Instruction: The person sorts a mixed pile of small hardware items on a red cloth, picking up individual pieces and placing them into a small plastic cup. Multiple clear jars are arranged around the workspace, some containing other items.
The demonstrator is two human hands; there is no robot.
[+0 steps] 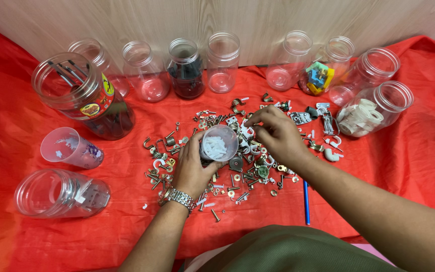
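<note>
Clear plastic, the small round jar [219, 143] holding white wall plugs sits gripped in the left hand [193, 168] at the middle of the mixed hardware pile [237, 151]; the right hand [278, 135], just beside the jar, pinches narrowly into the pile, contents unclear; best keep the jar close and tilted toward the fingers

A pale wood-grain wall [258, 20] stood behind a crinkled red cloth [16, 126], which covered the whole work surface in front of that wall. Even light fell on both.
</note>
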